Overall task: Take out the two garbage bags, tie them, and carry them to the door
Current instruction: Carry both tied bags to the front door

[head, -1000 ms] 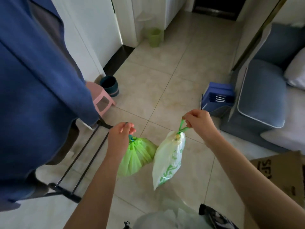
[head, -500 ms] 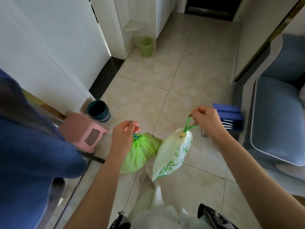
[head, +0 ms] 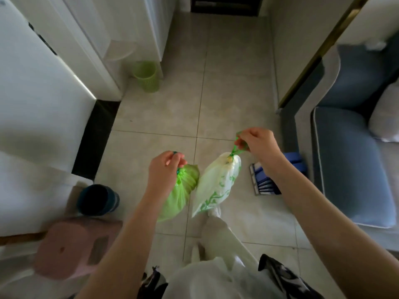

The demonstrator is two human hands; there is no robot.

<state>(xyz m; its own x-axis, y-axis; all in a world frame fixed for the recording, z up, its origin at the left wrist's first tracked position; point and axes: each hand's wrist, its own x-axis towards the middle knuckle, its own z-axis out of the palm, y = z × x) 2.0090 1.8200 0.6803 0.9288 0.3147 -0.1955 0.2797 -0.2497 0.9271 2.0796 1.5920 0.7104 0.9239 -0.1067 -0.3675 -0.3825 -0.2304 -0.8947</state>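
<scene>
My left hand [head: 165,169] grips the tied top of a bright green garbage bag [head: 183,190], which hangs below my fist. A white garbage bag with a green leaf print [head: 216,186] dangles from its green drawstring, pinched in my right hand [head: 258,143]. Both bags are tied shut and hang side by side above the tiled floor, almost touching. A dark doorway [head: 224,5] shows at the far end of the hallway, straight ahead.
Near the left wall stand a pink stool [head: 71,247], a dark blue bin [head: 97,199] and, farther on, a green bin [head: 146,76]. A blue dustpan [head: 269,180] lies beside a grey-blue sofa [head: 349,165] on the right. Bare tiles run between them.
I have walked forward down the hallway with both bags. The blue hanging clothes have left the view, and the stool, bins and dustpan have slid toward me.
</scene>
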